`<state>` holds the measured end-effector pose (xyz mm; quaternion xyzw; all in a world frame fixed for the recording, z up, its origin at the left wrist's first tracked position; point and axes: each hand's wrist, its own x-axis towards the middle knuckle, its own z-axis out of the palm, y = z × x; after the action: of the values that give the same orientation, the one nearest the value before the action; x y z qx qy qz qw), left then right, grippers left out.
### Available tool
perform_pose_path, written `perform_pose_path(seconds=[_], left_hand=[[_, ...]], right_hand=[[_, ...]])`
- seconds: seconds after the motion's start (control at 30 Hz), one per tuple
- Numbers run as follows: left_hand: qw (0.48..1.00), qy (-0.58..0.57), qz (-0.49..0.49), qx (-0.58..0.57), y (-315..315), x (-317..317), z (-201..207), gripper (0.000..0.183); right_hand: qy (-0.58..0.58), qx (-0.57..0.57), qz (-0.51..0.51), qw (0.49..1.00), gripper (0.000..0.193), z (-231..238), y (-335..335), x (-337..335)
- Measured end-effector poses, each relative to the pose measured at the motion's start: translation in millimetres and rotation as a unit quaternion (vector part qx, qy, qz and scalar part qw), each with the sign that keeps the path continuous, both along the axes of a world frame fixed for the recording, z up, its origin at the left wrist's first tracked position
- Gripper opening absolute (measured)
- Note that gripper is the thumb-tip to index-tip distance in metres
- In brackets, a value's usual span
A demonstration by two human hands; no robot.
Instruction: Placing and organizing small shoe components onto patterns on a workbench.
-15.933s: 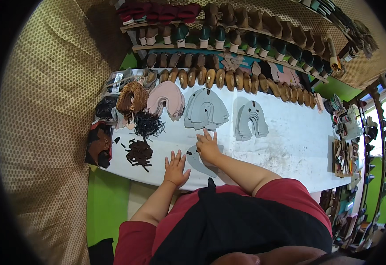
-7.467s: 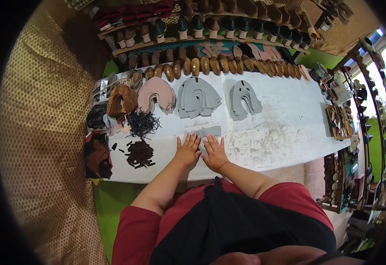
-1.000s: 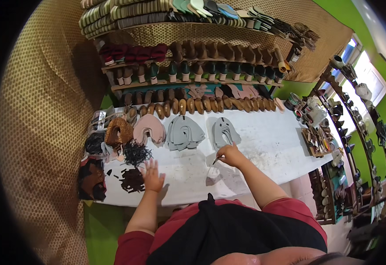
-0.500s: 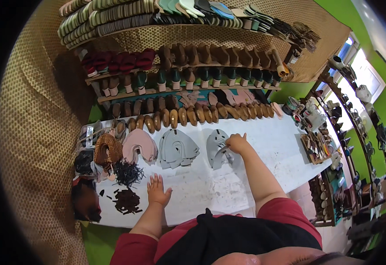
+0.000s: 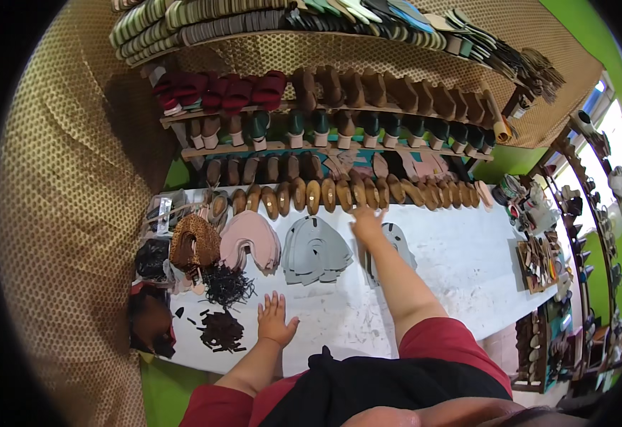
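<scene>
My left hand (image 5: 275,322) lies flat on the white table (image 5: 460,263), fingers spread and holding nothing, to the right of the black strips (image 5: 227,285) and the dark brown short pieces (image 5: 221,331). My right hand (image 5: 368,225) reaches over the table with its fingers apart, close to the row of brown shoe lasts (image 5: 314,196). Nothing shows in it. My right forearm partly covers the smaller pile of grey curved shoe-upper pieces (image 5: 400,245). A larger grey pile (image 5: 316,256) lies left of it, then pink curved pieces (image 5: 248,238) and leopard-print ones (image 5: 192,242).
Shelves behind the table carry maroon slippers (image 5: 232,92), heeled shoe forms (image 5: 371,128) and stacked soles (image 5: 229,32). A tool box (image 5: 536,263) stands at the table's right end. Black plastic bags (image 5: 152,260) sit at the left. Racks of shoes line the right wall.
My right hand has left the smaller grey pile and moved up toward the shoe lasts, its fingers apart. My left hand stays flat on the table. The whole view has shifted slightly.
</scene>
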<state>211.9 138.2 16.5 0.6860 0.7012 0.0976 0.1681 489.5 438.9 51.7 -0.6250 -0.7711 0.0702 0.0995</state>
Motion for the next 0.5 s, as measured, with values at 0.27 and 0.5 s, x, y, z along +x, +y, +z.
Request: perform_pose_path(seconds=[0.27,0.5], left_hand=[[1.000,-0.002,0.000,0.003,-1,-2,-7,0.085],[1.000,0.007,-0.004,-0.003,-2,-1,-8,0.085]], right_hand=[[0.025,0.025,0.048,0.998,0.039,-1,-37,-102],[0.101,0.082,0.048,0.990,0.021,1,-47,-90]])
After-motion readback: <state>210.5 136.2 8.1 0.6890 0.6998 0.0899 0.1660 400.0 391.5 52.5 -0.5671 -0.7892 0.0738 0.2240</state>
